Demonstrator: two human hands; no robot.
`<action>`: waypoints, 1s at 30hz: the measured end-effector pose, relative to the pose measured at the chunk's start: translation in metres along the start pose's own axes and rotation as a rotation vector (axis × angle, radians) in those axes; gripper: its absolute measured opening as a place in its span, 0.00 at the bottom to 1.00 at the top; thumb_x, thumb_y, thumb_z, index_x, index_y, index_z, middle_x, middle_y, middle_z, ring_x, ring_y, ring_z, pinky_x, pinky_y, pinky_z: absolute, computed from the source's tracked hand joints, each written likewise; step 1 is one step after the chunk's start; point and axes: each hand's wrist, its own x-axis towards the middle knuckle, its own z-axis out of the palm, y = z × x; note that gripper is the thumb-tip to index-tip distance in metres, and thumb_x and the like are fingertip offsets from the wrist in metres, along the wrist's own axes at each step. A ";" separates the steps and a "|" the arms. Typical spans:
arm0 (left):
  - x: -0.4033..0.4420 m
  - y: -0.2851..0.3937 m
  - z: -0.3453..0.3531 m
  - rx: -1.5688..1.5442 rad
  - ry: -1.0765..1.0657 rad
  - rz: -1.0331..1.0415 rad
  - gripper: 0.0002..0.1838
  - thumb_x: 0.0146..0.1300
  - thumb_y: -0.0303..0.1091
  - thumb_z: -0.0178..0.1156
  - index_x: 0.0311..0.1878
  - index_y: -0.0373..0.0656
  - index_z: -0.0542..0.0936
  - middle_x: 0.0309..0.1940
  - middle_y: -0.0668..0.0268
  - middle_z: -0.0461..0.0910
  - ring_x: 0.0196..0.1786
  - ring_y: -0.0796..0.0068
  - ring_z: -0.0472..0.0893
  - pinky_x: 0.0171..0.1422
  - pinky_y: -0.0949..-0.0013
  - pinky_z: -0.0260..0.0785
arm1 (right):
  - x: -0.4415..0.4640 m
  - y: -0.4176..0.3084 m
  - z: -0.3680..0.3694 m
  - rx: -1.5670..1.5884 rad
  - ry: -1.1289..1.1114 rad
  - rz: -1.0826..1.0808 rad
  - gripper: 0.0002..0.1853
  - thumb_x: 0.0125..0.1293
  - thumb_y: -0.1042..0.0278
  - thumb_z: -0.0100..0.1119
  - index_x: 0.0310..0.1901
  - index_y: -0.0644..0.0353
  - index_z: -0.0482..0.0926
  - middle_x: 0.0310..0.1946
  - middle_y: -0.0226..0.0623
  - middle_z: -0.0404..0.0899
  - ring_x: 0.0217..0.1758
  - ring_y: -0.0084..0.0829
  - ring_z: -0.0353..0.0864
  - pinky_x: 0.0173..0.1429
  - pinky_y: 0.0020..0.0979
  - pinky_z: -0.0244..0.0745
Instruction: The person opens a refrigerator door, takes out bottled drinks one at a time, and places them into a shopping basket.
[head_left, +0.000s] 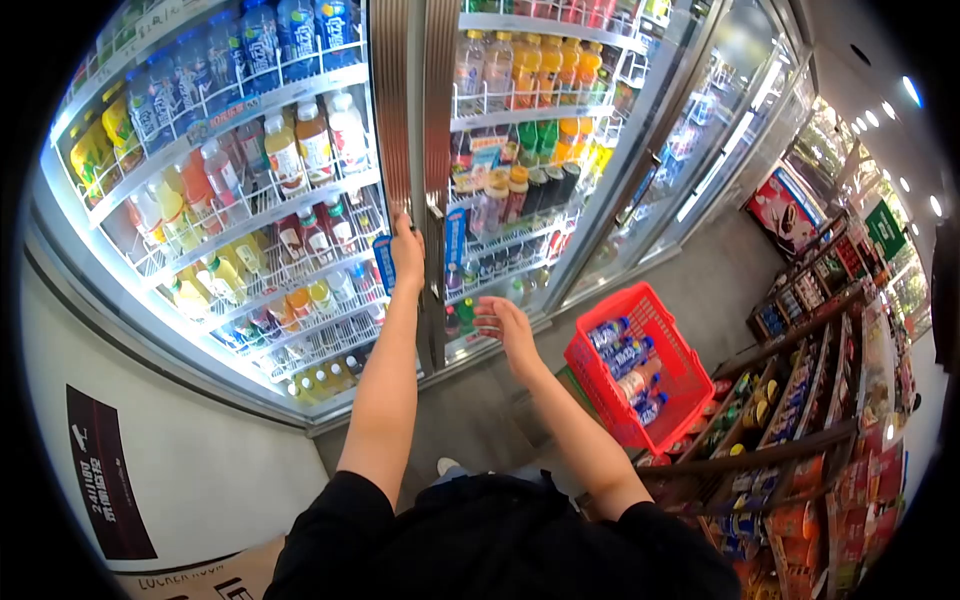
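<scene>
door frame [396, 110]: ribbed metal, shiny | bskt [680, 368]: plstc, glossy | shirt [490, 545]: matt cloth

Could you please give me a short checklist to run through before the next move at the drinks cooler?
1. Left hand gripping the metal door edge: ok.
2. Right hand free: ok; it looks empty, fingers apart, and is not on the door.
3. Cooler door fully shut or ajar: cannot tell from this angle.
4. Red basket nearby: ok; it is to the right of the right hand.
5. Space in the basket: ok; bottles lie in it, with some of its inside uncovered.
6. Shelves stocked: ok; rows of drinks show behind the glass.
</scene>
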 end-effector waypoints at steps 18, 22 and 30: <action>0.004 -0.013 0.019 0.044 0.280 0.148 0.33 0.71 0.63 0.41 0.13 0.53 0.59 0.09 0.76 0.55 0.13 0.79 0.57 0.20 0.69 0.46 | -0.051 0.007 -0.094 0.052 -0.125 0.048 0.16 0.78 0.62 0.45 0.56 0.63 0.77 0.46 0.34 0.83 0.44 0.22 0.81 0.51 0.26 0.75; 0.008 -0.016 0.018 -0.004 0.247 0.137 0.33 0.71 0.63 0.40 0.13 0.53 0.59 0.10 0.75 0.56 0.13 0.78 0.57 0.20 0.70 0.49 | -0.047 -0.005 -0.109 0.060 -0.118 0.048 0.17 0.78 0.60 0.44 0.57 0.62 0.76 0.46 0.35 0.82 0.45 0.23 0.81 0.52 0.27 0.75; -0.042 -0.009 0.032 -0.055 0.332 0.115 0.31 0.72 0.60 0.43 0.13 0.54 0.59 0.08 0.75 0.55 0.11 0.78 0.57 0.19 0.71 0.48 | -0.025 -0.040 -0.114 0.055 -0.199 0.001 0.20 0.77 0.56 0.46 0.58 0.63 0.75 0.47 0.40 0.82 0.48 0.29 0.82 0.54 0.33 0.78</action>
